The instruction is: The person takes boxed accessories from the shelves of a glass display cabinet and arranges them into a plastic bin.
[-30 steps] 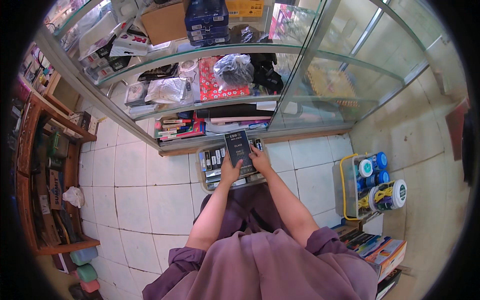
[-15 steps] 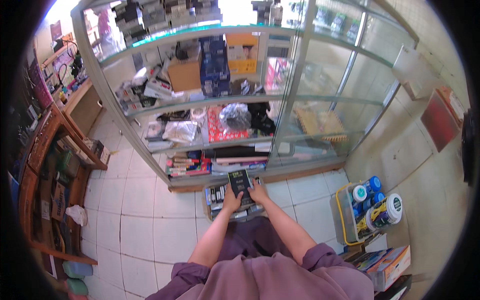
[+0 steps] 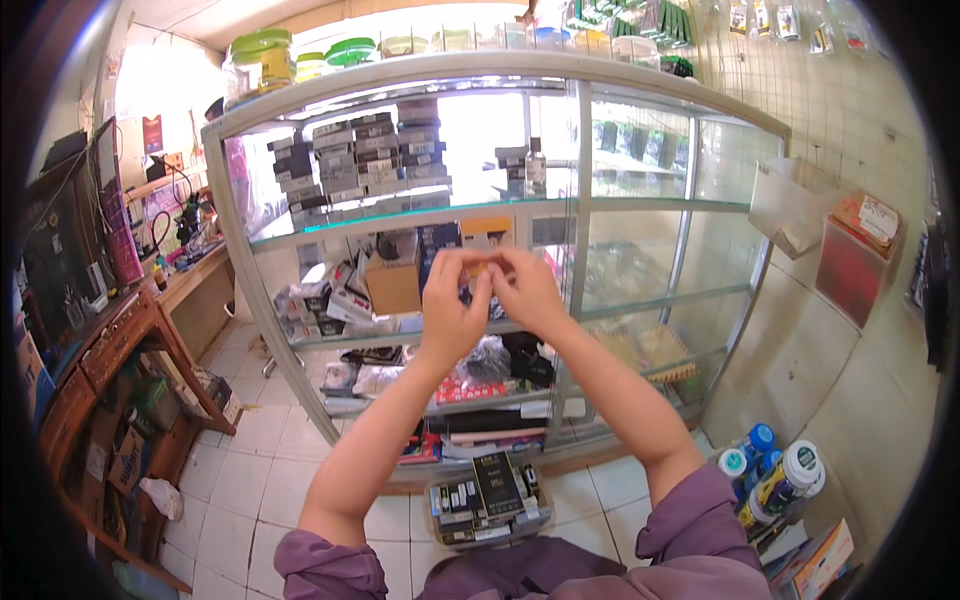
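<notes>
Both hands are raised in front of the glass cabinet (image 3: 400, 222), with their fingers curled and the tips meeting. My left hand (image 3: 455, 303) is closed, thumb up against the curled fingers. My right hand (image 3: 527, 292) is closed too, its fingertips touching those of the left. Whatever is between the fingertips, if anything, is too small or hidden to make out. Below my hands, a clear plastic container (image 3: 492, 541) on the floor holds several small boxes. A flat black box (image 3: 497, 483) lies on top of them, touched by neither hand.
Small dark boxes (image 3: 377, 155) are stacked on the cabinet's upper shelf. Green-lidded tubs (image 3: 350, 50) stand on its top. At left is a wooden desk (image 3: 125, 335); at right, several tubs with blue and white lids (image 3: 800, 462) stand by the wall.
My hands have let go of the black box, which now rests on the container. They have risen to the cabinet's middle and come together. The view has tilted upward.
</notes>
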`<control>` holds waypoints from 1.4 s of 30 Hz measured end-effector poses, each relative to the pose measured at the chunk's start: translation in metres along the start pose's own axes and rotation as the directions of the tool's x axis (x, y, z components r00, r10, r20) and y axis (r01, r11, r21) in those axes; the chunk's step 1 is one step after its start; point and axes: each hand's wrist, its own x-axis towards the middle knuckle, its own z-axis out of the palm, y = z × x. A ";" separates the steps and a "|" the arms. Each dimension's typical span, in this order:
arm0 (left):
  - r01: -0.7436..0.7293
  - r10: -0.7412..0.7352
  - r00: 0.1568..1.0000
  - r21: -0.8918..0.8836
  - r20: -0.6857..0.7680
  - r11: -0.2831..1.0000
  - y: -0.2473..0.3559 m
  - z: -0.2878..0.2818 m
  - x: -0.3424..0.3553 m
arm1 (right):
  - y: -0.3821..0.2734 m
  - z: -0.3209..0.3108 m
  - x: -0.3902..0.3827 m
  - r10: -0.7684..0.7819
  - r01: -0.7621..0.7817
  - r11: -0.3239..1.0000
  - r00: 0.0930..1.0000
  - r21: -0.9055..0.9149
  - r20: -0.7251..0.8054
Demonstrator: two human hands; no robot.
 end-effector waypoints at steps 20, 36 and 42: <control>0.909 -0.849 0.413 -0.207 0.330 0.361 -0.207 0.124 0.275 | 0.160 -0.005 0.354 0.664 -0.441 0.501 0.748 -0.744 0.004; 0.843 -0.777 0.508 -0.030 0.372 0.537 -0.242 0.137 0.275 | 0.136 -0.002 0.348 0.612 -0.388 0.430 0.789 -0.815 -0.053; 0.655 -0.598 0.755 -0.299 0.267 0.694 -0.251 0.120 0.279 | 0.112 0.011 0.332 0.537 -0.341 0.454 0.842 -0.823 -0.053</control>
